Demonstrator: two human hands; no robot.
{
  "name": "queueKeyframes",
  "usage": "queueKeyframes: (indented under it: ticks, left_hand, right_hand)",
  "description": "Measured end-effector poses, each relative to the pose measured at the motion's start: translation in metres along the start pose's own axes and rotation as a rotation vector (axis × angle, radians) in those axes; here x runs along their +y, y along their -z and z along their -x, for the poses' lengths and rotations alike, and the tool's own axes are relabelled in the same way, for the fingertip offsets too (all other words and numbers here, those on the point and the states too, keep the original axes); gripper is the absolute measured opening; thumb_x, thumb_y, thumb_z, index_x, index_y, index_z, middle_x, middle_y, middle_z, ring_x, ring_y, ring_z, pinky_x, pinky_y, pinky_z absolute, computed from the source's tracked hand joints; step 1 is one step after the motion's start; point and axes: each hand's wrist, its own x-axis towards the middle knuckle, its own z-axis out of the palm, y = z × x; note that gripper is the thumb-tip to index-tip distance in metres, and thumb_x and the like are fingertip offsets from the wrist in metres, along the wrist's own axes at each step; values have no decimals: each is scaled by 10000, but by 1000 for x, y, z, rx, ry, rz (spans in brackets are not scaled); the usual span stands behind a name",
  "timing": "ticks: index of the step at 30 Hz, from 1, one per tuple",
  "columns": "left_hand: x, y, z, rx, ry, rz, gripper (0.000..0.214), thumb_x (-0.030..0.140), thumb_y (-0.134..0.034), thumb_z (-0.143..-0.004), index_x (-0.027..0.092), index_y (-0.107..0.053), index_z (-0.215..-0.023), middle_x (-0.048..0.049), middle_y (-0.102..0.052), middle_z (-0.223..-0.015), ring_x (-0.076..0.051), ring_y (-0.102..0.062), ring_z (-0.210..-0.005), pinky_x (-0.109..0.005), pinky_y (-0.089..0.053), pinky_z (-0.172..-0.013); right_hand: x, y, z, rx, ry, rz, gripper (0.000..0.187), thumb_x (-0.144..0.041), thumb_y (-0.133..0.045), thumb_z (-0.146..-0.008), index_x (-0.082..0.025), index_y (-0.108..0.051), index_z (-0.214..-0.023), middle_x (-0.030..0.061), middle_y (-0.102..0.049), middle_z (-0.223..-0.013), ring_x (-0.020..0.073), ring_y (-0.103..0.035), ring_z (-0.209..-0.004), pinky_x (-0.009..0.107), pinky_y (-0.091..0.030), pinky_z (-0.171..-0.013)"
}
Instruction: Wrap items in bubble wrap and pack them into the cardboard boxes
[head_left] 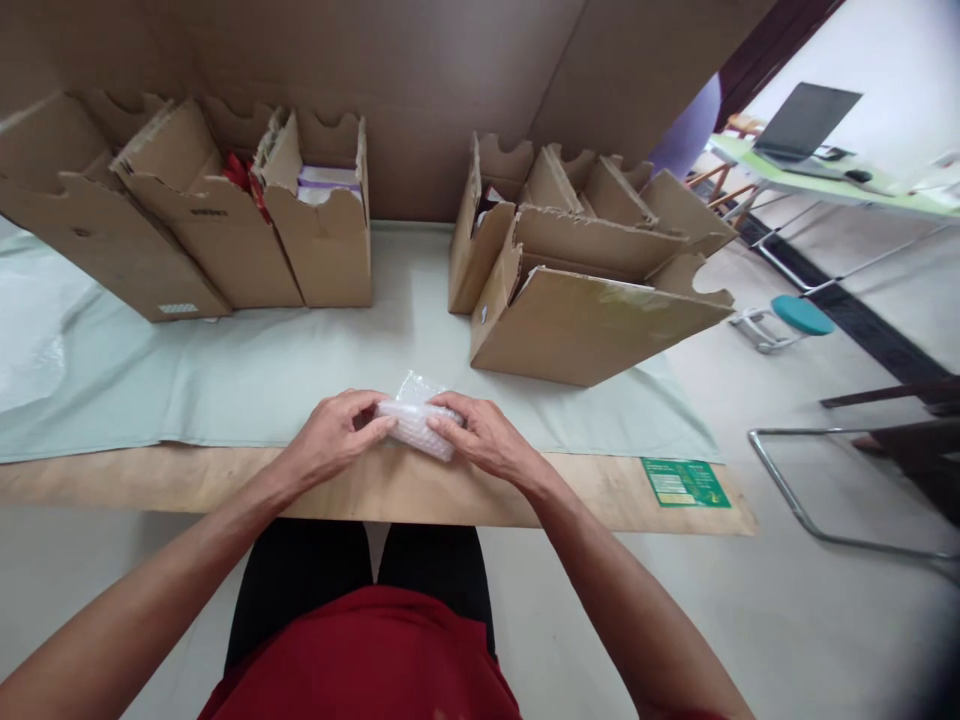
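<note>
A small roll of bubble wrap [420, 428] lies near the table's front edge, with a loose flap standing up behind it. My left hand [337, 435] grips its left end between thumb and fingers. At its right end, my right hand [480, 435] has the thumb on the near side and the fingers over the top. Whether anything is inside the wrap I cannot tell. Beneath it are the pale green cloth [247, 380] and the bare wooden table edge [360, 490].
Several open cardboard boxes stand behind my hands: a left group [330, 250] and a right group [585, 330]. Clear plastic wrap [30, 340] lies far left. A green printed card [686, 483] sits front right. Beyond are a teal stool [802, 315] and a laptop [806, 125].
</note>
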Motion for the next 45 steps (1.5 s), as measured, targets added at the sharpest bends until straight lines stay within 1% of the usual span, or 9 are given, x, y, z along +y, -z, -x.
queueKeyframes:
  ticks: [5, 12, 19, 27, 30, 32, 36, 41, 45]
  left_hand:
    - [7, -10, -38, -12, 101, -149, 315, 462, -587, -893, 199, -752, -948, 2, -667, -710, -174, -574, -641, -292, -412, -600]
    - [4, -19, -49, 29, 121, -340, 448, 443, -582, -897, 179, -711, -1235, -82, -745, -1019, -249, -680, -848, -362, -510, -784]
    - [4, -10, -20, 14, 142, -169, 545, 474, -629, -852, 174, -658, -1307, -40, -740, -964, -195, -651, -760, -340, -521, -724]
    - [5, -18, -7, -54, 177, 287, 707, 417, -666, -797, 144, -535, -1436, 4, -646, -850, -164, -615, -734, -320, -522, -704]
    - [8, -24, -5, -36, 121, 383, 629, 342, -655, -805, 158, -561, -1400, 22, -614, -824, -139, -599, -722, -309, -524, -732]
    - [14, -25, -4, -35, 57, 365, 591, 307, -642, -820, 166, -571, -1389, 18, -622, -832, -138, -606, -746, -317, -531, -775]
    - [36, -18, -2, -52, -132, 234, 574, 223, -593, -848, 204, -563, -1421, 12, -645, -861, -144, -621, -800, -316, -536, -828]
    - [63, -6, 0, -55, -290, 96, 544, 200, -589, -892, 265, -576, -1432, -12, -679, -952, -155, -646, -839, -316, -562, -835]
    - [63, -8, 2, 109, -192, 280, 771, 340, -743, -833, 268, -448, -1542, -102, -667, -1285, -246, -661, -1137, -404, -553, -997]
  right_hand:
    - [15, -4, -9, 247, -28, 277, 286, -349, -635, -963, -184, -716, -1182, 130, -735, -1231, 330, -643, -1161, 472, -449, -988]
    - [16, 5, -27, 111, -85, 248, 422, -358, -774, -869, -174, -687, -1239, 86, -762, -1068, 281, -656, -1011, 391, -438, -879]
    - [11, 3, -25, 38, -57, 64, 140, -235, -809, -805, -195, -675, -818, -25, -667, -774, 167, -583, -780, 289, -353, -720]
    - [10, -5, 6, 91, -25, 45, 111, -242, -788, -846, -204, -691, -883, 6, -717, -883, 211, -650, -918, 345, -450, -848]
    - [14, 1, 14, 167, 23, 97, 405, -386, -818, -846, -233, -680, -1194, 86, -712, -1243, 291, -639, -1174, 453, -473, -1009]
    - [14, 10, 15, 170, 98, 124, 731, -519, -819, -832, -276, -535, -1460, 132, -557, -1515, 342, -517, -1395, 538, -419, -1125]
    - [6, 35, 3, -22, 236, 97, 1000, -652, -827, -769, -307, -382, -1596, 134, -445, -1626, 353, -419, -1493, 552, -389, -1172]
    - [-16, 57, -2, -293, 265, 3, 340, -479, -786, -871, -234, -742, -1104, 5, -742, -897, 196, -681, -839, 295, -518, -750]
    - [-29, 57, 19, 10, 153, -191, 198, -393, -747, -886, -206, -703, -933, -35, -634, -735, 134, -560, -656, 246, -411, -595]
